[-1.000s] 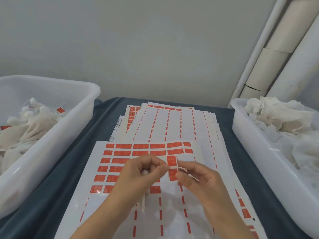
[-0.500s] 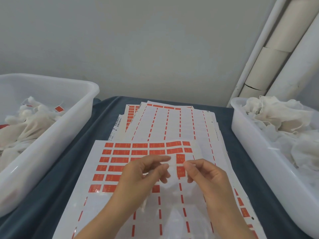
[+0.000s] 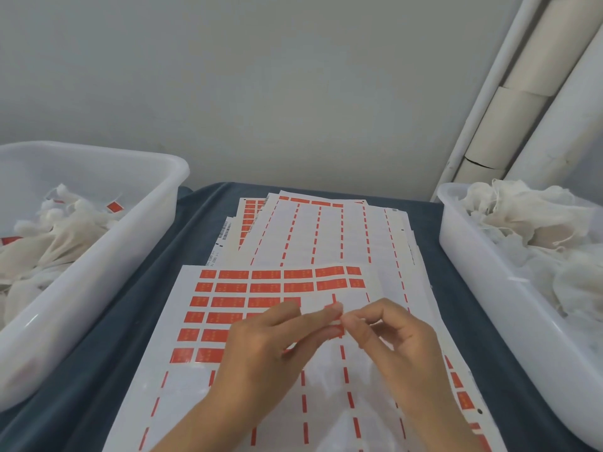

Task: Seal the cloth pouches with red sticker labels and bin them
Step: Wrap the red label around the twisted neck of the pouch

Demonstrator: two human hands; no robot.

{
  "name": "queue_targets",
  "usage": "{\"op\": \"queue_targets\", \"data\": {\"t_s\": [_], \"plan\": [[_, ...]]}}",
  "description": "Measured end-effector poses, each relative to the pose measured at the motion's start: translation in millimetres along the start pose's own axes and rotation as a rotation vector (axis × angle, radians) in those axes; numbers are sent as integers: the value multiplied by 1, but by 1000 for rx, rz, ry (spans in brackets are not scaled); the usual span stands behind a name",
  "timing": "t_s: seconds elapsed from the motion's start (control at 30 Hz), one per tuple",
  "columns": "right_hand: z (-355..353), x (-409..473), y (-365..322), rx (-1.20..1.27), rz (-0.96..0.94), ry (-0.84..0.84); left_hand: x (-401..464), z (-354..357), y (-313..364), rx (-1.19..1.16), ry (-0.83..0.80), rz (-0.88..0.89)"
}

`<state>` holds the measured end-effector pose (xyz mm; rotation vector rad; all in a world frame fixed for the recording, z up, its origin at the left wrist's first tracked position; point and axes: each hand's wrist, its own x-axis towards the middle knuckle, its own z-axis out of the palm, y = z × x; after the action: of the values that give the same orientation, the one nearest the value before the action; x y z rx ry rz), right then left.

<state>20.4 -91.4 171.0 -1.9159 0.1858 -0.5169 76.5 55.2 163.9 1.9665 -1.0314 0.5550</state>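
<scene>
My left hand (image 3: pixel 270 347) and my right hand (image 3: pixel 398 340) meet fingertip to fingertip above the top sticker sheet (image 3: pixel 261 288). Both pinch a small red sticker label (image 3: pixel 336 316) between thumbs and forefingers. A thin, faint white cloth pouch (image 3: pixel 339 376) seems to lie under the hands on the sheet, mostly hidden. The sheet keeps several rows of red labels at its upper left, while the lower rows are peeled bare.
A white bin (image 3: pixel 156 203) on the left holds pouches with red labels. A white bin (image 3: pixel 463 249) on the right holds a heap of plain cloth pouches (image 3: pixel 522 230). More used sheets (image 3: pixel 326 230) are stacked behind on the dark blue tablecloth (image 3: pixel 130 305). White pipes stand at the back right.
The hands have drawn together. The red label, earlier held apart in my right fingers, is now pinched between both hands' fingertips. The dangling string is out of sight.
</scene>
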Motion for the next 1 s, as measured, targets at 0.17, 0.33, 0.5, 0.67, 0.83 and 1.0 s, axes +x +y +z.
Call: {"op": "queue_targets", "data": {"t_s": [0.17,0.33,0.5,0.67,0.83,1.0], "plan": [[-2,-2,0,-144,-189,88,1,-2,6,-115,-34,-157],[-5,-1,-7,380,81,85,7,-8,19,-804,28,-714],[3,-3,-10,453,110,-28,8,-9,19,-1008,30,-891],[4,-2,-9,471,108,-70,6,-8,20,-1050,-10,-887],[4,-3,-10,469,130,-82,6,-8,19,-1075,-10,-887],[4,-3,-10,462,118,-76,5,-7,18,-1068,-26,-890]]}}
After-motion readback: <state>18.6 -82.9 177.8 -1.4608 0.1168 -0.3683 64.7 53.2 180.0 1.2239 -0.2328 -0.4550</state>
